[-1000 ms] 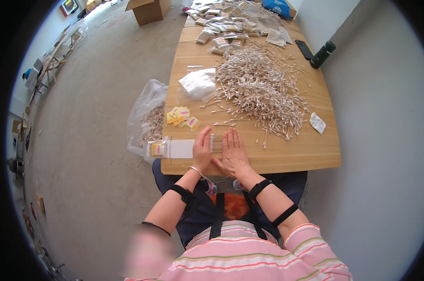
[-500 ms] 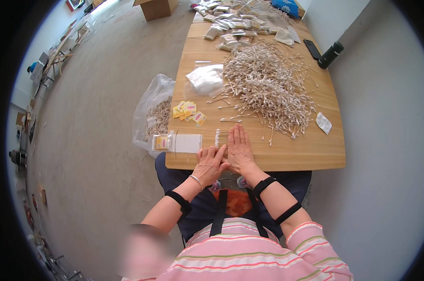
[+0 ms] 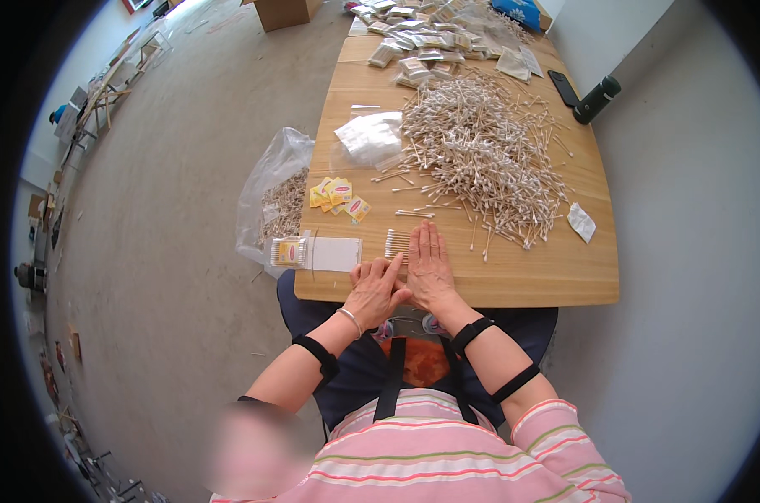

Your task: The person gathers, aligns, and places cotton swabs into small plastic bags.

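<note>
A short row of cotton swabs lies side by side near the table's front edge. Flat along the row's right side rests my right hand, fingers stretched forward and held together, with nothing in it. My left hand is at the near end of the row, palm down, its fingers bent and apart and the index fingertip touching the swabs. Both thumbs come close together, and the near swab ends are partly hidden. Left of the row are a white card and a clear pack of swabs with a yellow label.
A big heap of loose swabs covers the table's middle right. Behind it are many filled packs. Clear bags and yellow labels lie left. A dark bottle and phone stand by the wall.
My left index finger has shifted very slightly at the near end of the swab row. My right hand stays flat in place.
</note>
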### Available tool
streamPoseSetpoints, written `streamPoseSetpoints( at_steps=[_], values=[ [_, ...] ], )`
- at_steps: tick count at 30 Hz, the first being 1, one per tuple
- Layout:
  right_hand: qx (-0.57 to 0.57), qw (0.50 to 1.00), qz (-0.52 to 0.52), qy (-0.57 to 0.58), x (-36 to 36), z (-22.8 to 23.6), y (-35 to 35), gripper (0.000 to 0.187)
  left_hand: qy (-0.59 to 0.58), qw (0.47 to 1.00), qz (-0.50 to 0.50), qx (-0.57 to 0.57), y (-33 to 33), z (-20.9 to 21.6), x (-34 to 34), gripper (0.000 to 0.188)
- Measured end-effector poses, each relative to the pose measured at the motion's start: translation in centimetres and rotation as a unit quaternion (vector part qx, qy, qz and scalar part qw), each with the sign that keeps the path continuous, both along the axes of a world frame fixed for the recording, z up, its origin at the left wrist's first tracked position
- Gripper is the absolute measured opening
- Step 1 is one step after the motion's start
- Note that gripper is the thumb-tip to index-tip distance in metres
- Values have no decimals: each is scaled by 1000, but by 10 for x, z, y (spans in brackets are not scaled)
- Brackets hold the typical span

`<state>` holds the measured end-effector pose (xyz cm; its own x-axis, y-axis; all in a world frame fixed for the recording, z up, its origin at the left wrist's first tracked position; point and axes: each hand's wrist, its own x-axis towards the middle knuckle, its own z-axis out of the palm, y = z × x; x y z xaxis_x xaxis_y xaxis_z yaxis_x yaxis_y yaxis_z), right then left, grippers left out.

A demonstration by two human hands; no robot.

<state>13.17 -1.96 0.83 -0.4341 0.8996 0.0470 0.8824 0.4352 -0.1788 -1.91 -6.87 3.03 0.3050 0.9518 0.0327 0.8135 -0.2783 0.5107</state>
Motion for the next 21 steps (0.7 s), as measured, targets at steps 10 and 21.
streamPoseSetpoints(
  at_steps=[10, 21],
  values=[
    [-7, 1000, 3, -4, 1, 4, 0, 101, 8, 1000, -5, 14, 4, 2, 1, 62],
    [25, 998, 2, -51, 0, 0, 1, 97, 24, 999, -12, 19, 12, -2, 1, 68]
  ],
)
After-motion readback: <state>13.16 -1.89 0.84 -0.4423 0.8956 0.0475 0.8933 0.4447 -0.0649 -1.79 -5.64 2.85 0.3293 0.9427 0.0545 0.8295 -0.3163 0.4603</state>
